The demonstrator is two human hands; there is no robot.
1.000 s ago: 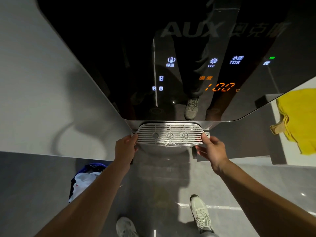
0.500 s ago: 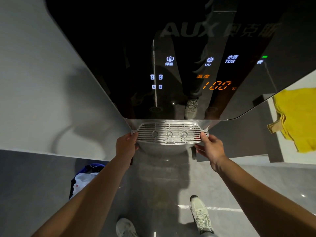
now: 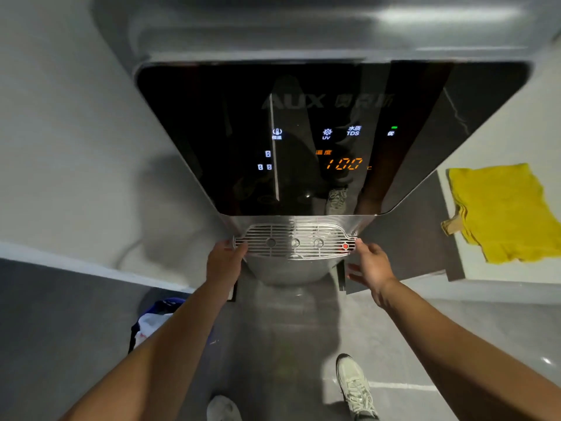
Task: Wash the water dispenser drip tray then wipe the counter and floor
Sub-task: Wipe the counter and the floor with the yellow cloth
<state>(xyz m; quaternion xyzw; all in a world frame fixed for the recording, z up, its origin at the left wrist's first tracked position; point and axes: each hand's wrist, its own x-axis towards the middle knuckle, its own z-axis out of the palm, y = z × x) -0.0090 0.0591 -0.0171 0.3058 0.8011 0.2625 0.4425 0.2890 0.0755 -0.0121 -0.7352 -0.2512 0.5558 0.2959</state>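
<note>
The drip tray (image 3: 296, 241), seated under the dispenser (image 3: 303, 141) front, is being gripped at both ends by left hand (image 3: 225, 260) and right hand (image 3: 371, 262), and is best being drawn out level, avoiding spills onto floor (image 3: 288, 329).

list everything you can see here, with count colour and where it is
water dispenser: one, black glossy front, silver body, centre
drip tray: one, silver grille, under the panel, red dot near its right end
cloth: one, yellow, on the white counter at right
bag: one, blue and white, on the grey floor at left
shoes: two, pale, bottom
left hand: grip on tray's left end
right hand: fingertips at tray's right end
</note>
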